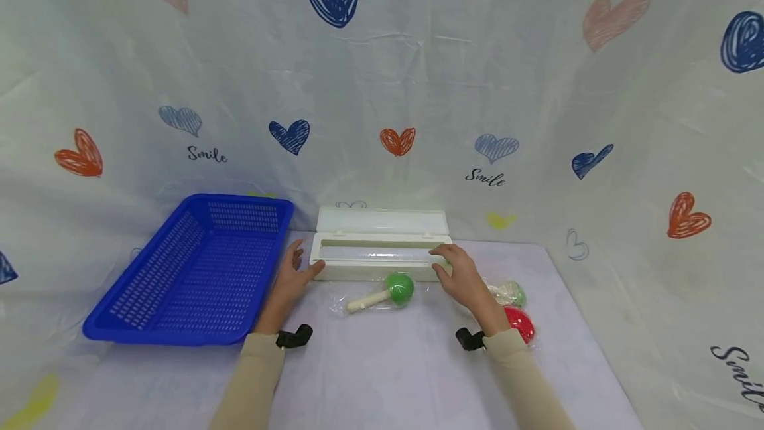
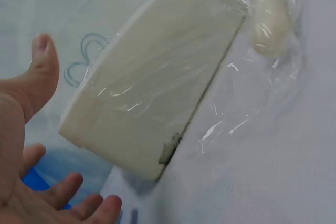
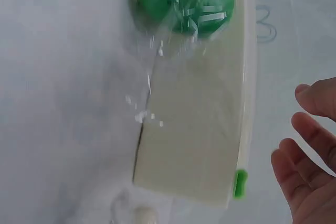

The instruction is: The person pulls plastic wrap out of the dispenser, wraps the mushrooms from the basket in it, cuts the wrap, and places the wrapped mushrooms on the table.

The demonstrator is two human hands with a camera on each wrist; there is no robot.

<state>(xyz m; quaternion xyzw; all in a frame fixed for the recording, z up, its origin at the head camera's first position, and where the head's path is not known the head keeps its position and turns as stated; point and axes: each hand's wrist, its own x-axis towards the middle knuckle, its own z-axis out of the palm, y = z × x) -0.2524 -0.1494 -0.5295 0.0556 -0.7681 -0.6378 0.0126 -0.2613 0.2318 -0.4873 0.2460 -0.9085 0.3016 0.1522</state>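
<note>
A white cling-film dispenser box [image 1: 370,273] stands against the back cloth with its lid [image 1: 382,221] raised. Inside lies a pale roll [image 1: 373,253]. My left hand [image 1: 291,282] is at the box's left end, fingers spread and thumb by the corner; the left wrist view shows it apart from the box. At the right end is my right hand [image 1: 464,279], fingers loosely bent with a gap to the box in the right wrist view. Before the box lies a maraca with a green ball [image 1: 400,288] and cream handle [image 1: 367,300], in clear film.
To the left sits a large blue plastic basket [image 1: 205,277] with perforated walls. Beyond my right hand lie a clear-wrapped pale and green item [image 1: 512,293] and a red, white-dotted item [image 1: 520,324], partly hidden by my wrist. A heart-print cloth [image 1: 430,85] hangs behind.
</note>
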